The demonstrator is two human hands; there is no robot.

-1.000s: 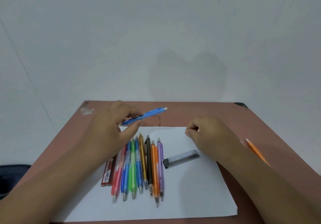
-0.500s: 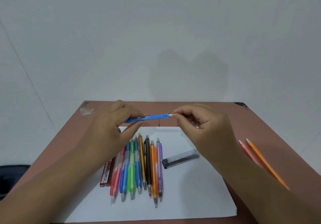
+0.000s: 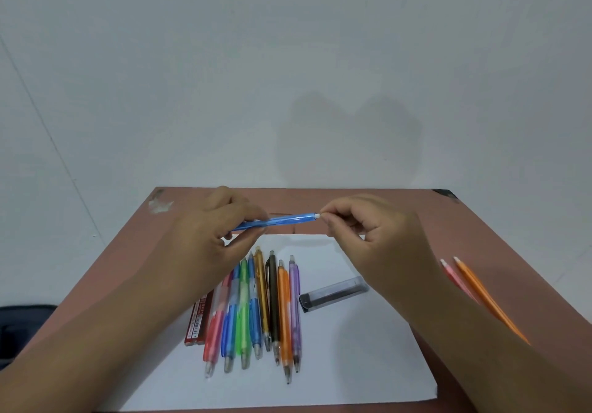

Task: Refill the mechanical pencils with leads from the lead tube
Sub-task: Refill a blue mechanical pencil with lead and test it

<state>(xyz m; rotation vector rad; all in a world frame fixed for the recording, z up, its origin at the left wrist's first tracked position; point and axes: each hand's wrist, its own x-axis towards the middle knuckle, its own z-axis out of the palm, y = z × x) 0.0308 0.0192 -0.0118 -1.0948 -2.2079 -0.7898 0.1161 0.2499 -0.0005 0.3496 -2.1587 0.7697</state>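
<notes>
Above the white sheet [image 3: 352, 358], left grip [image 3: 205, 236] hides the blue pencil [image 3: 282, 220] tip; right grip [image 3: 368, 236] pinches its cap.

light: even, soft | shadow: faint hand-shaped patch on wall [image 3: 320, 60] above table [image 3: 400, 217] | focus: slightly soft | edges: wide-angle bending

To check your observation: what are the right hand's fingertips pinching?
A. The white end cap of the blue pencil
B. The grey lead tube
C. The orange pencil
A: the right hand pinches the white end cap of the blue pencil, held by the left hand.
</notes>
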